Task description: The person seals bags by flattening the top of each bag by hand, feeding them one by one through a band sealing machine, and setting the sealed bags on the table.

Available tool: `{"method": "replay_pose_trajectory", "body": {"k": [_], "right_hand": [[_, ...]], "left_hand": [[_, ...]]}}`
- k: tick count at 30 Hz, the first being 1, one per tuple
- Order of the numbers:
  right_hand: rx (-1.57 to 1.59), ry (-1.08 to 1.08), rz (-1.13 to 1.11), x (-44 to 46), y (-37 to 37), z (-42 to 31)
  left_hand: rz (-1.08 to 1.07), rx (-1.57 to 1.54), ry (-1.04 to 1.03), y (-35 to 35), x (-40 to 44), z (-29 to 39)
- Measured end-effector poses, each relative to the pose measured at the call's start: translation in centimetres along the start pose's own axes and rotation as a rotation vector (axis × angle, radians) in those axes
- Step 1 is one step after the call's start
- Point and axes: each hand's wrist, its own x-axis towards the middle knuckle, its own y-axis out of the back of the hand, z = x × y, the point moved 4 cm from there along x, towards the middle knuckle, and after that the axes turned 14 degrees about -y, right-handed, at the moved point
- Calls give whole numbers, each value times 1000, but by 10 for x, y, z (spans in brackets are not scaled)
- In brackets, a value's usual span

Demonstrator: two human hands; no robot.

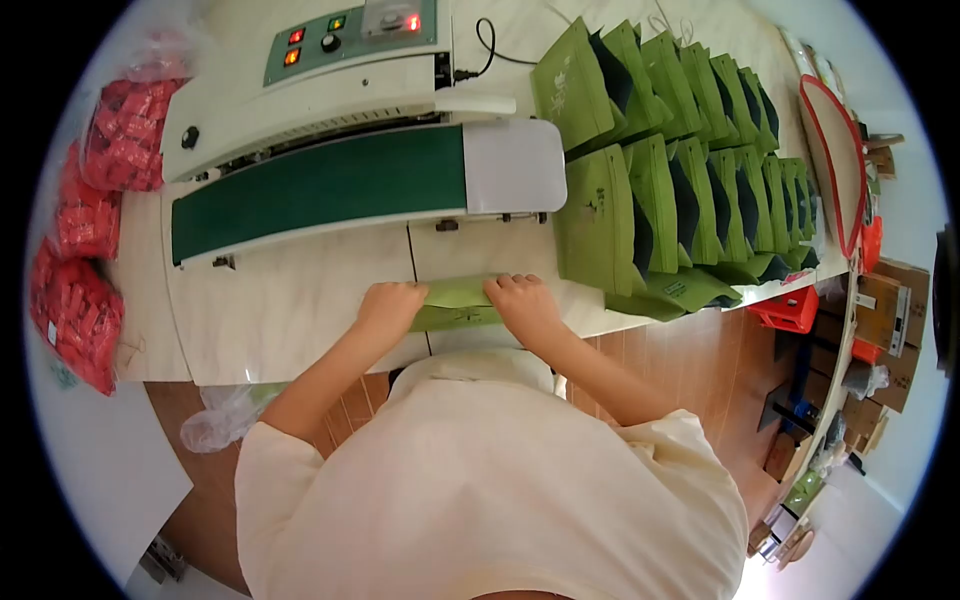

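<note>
A green pouch (458, 305) lies across the front of the table, in front of the sealing machine. At its left end my left hand (392, 305) grips the top edge, fingers curled. My right hand (523, 303) pinches the other end in the same way. Between the hands the pouch's upper part looks folded over or creased. Beyond it sits the band sealer, with a dark green conveyor belt (320, 192) and a white end plate (514, 166). To the right, green pouches (597, 220) stand upright in two rows, their tops open.
The sealer's control panel (350, 38) shows lit switches. Clear bags of small red packets (125, 135) lie at the far left. A black cable (484, 50) runs behind the machine. A red crate (785, 310) and cardboard boxes (890, 310) are at the right.
</note>
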Motion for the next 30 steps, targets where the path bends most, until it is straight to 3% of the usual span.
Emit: {"method": "replay_pose_trajectory", "body": {"k": [2, 4, 8, 11, 13, 15, 18, 22, 23, 25, 27, 30], "right_hand": [[-32, -16, 80, 14, -4, 4], [-17, -88, -170, 15, -12, 3], [-120, -78, -331, 13, -15, 6], [-29, -37, -189, 27, -1, 30], [30, -44, 19, 56, 29, 47], [105, -154, 120, 81, 54, 66], [324, -295, 214, 104, 62, 101], [464, -549, 297, 114, 60, 132], [474, -559, 289, 117, 52, 144], [888, -701, 341, 116, 37, 168], [976, -800, 302, 115, 34, 177], [1118, -933, 290, 114, 27, 188]], "left_hand": [[-58, 107, 68, -14, 18, -7], [-69, 56, 29, -15, 35, 9], [-104, 8, -35, -14, 47, 31], [-13, 33, 37, 14, 49, 5], [11, 94, 80, 44, 61, -20], [156, 118, 63, 81, 77, -32], [205, 97, 88, 117, 97, -55], [319, 4, 105, 113, 108, -84], [351, -118, 180, 102, 109, -97], [364, -246, 263, 93, 114, -102], [661, -555, 350, 83, 123, -97], [709, -707, 427, 71, 137, -104]]}}
